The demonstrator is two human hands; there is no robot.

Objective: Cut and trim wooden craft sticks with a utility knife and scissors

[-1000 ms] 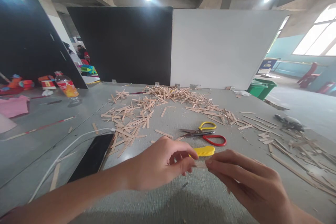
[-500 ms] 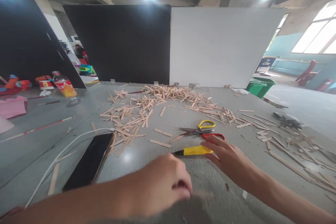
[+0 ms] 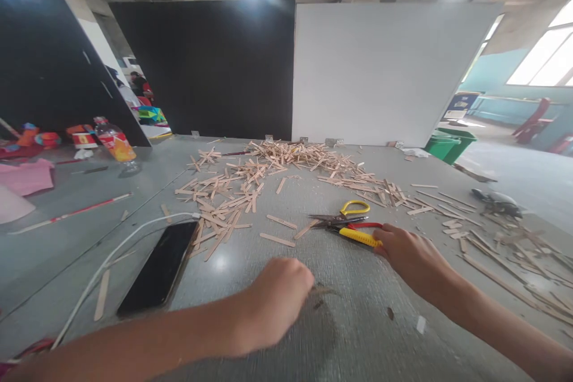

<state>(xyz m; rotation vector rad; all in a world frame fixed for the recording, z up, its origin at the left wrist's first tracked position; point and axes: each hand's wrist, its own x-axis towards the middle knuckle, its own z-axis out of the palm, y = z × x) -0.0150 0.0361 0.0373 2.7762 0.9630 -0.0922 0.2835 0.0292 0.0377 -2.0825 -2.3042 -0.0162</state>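
Left hand (image 3: 278, 303), head view: curled tight on a thin strip (image 3: 326, 290), too blurred to make out well.
Right hand (image 3: 408, 252): fingers clamped on the near end of a yellow-handled tool (image 3: 360, 237).
Scissors (image 3: 333, 221): on the table (image 3: 358, 334), just behind that tool.
Loose sticks (image 3: 277, 240): three near the scissors.
Phone (image 3: 159, 271): left of both hands, cable (image 3: 105, 259) alongside.

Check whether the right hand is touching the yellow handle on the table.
Touching. The head view shows the right hand with its fingertips on the right end of the yellow handle, no gap showing.
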